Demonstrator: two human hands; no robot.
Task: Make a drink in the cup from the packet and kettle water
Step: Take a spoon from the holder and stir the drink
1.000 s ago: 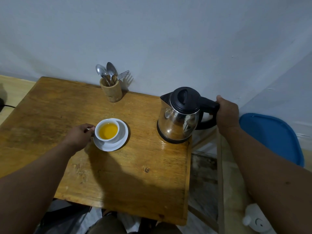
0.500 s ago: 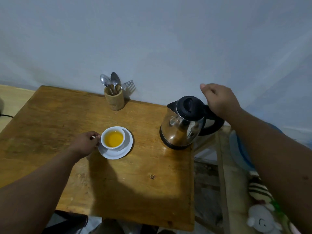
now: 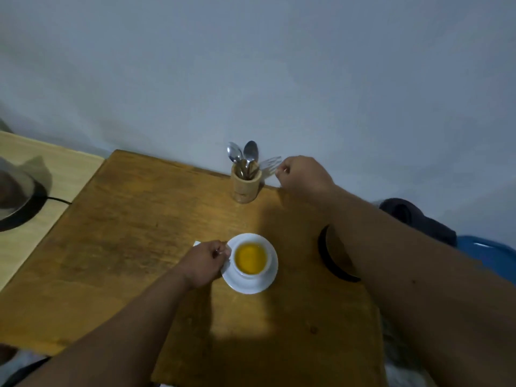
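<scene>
A white cup of yellow-orange drink stands on a white saucer in the middle of the wooden table. My left hand is shut on the cup's handle. A small white corner, perhaps the packet, peeks out behind that hand. My right hand hovers at the table's far edge with fingers curled, right beside the fork in the wooden cutlery holder; I cannot tell if it touches the fork. My right forearm hides the kettle, leaving only a black arc of its base.
The holder carries two spoons and a fork, against the wall. A blurred grey object with a black cable sits on the pale surface to the left. A blue lid and dark cloth lie to the right.
My right hand let go of the kettle handle and travelled left and away to the cutlery holder. My view swung left. My left hand kept hold of the cup.
</scene>
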